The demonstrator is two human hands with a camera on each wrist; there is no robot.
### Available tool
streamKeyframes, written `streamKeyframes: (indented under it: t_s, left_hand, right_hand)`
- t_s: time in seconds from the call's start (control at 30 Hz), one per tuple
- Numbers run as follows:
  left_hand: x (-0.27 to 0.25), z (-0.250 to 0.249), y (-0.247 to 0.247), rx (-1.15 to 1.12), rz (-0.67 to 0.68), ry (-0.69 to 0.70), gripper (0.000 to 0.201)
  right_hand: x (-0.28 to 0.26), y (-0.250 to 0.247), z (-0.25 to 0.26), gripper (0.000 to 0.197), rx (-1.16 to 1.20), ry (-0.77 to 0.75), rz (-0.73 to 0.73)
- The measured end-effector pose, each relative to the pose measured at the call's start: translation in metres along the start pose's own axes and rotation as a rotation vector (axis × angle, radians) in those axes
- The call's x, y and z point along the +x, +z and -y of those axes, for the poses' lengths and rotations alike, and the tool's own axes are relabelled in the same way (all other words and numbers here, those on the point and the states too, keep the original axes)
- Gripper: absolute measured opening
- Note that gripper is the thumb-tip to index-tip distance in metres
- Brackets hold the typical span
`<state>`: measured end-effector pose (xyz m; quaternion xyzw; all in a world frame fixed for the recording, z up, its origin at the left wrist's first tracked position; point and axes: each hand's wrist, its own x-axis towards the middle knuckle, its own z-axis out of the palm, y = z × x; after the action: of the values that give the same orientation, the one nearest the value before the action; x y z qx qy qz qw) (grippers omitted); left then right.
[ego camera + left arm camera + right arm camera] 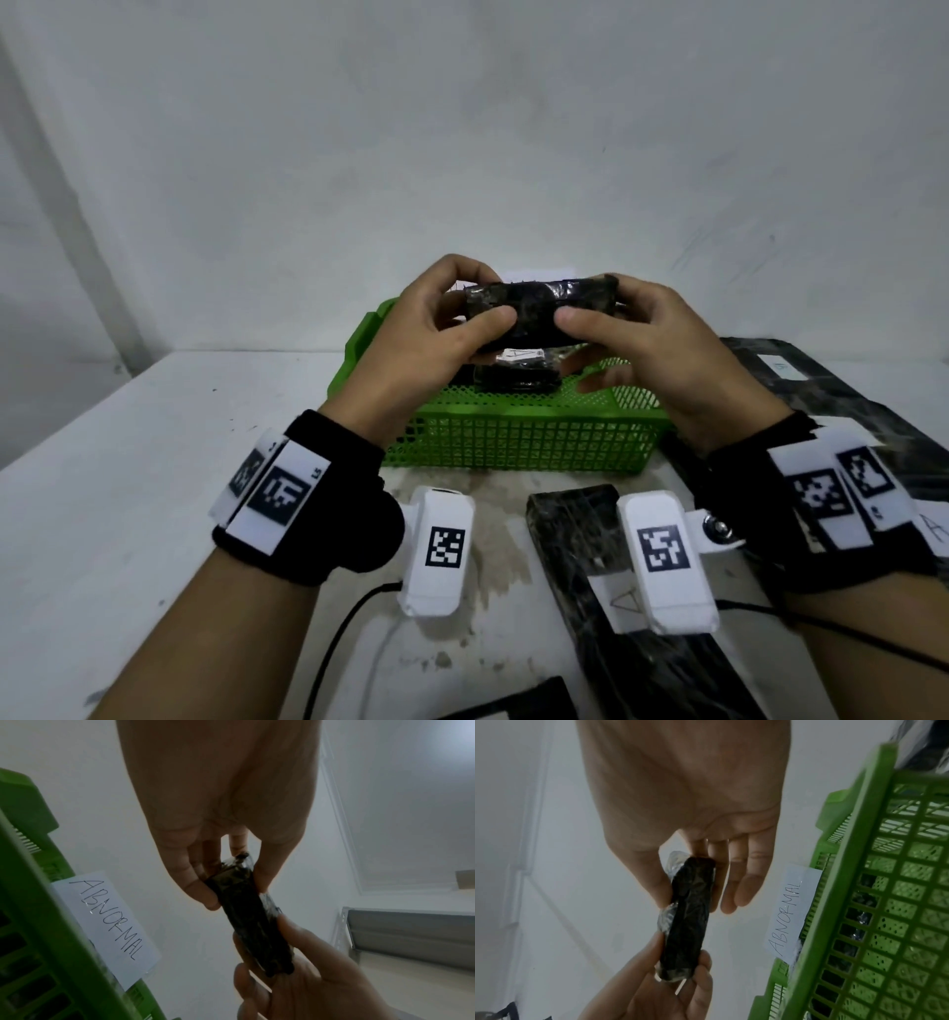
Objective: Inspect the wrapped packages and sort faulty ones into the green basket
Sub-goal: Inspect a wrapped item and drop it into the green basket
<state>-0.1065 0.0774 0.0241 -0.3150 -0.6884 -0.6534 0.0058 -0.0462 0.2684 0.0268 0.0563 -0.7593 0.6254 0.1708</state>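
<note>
A small black package (pixel 534 308) wrapped in clear film is held in the air above the green basket (pixel 518 437). My left hand (pixel 452 318) pinches its left end between thumb and fingers. My right hand (pixel 606 318) pinches its right end the same way. The left wrist view shows the package (pixel 246 912) edge-on between both hands, and the right wrist view shows the package (pixel 690 919) likewise. Inside the basket lies another black package (pixel 513 377) with a white label. A paper tag reading ABNORMAL (pixel 107 921) is fixed to the basket's far wall.
A long black wrapped package (pixel 580 555) with a white label lies on the white table in front of the basket. More black wrapped packages (pixel 832 395) lie to the right. Another dark package (pixel 513 704) shows at the bottom edge. The white wall stands close behind the basket.
</note>
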Motion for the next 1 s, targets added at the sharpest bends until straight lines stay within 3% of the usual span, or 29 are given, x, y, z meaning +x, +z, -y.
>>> streamKeyframes:
  t_s: [0.13, 0.23, 0.47, 0.67, 0.77, 0.87, 1.0]
  left_hand:
    - [-0.001, -0.002, 0.005, 0.072, -0.048, 0.047, 0.026]
    - [-0.001, 0.001, 0.009, 0.125, -0.083, 0.070, 0.027]
    - [-0.001, 0.001, 0.005, 0.164, -0.010, 0.026, 0.021]
    - [-0.001, 0.000, 0.003, 0.180, -0.025, 0.058, 0.027]
    - [0.001, 0.004, 0.002, 0.172, 0.025, -0.017, 0.021]
    - [0.002, 0.010, 0.006, 0.165, 0.044, -0.100, 0.023]
    - [0.003, 0.013, 0.009, 0.134, -0.022, -0.070, 0.032]
  right_hand:
    - [0.002, 0.004, -0.005, 0.007, -0.084, -0.089, -0.098]
    - [0.004, 0.007, -0.009, 0.012, -0.123, -0.111, -0.147]
    - [0.002, 0.003, -0.006, 0.018, -0.148, -0.165, -0.060]
    - [-0.002, -0.004, 0.000, 0.034, -0.005, 0.094, 0.153]
    - [0.002, -0.001, -0.003, 0.021, -0.002, 0.068, 0.041]
    - [0.007, 0.003, -0.011, 0.036, -0.114, 0.009, -0.066]
    - [0.007, 0.006, -0.015, 0.033, -0.145, -0.066, -0.132]
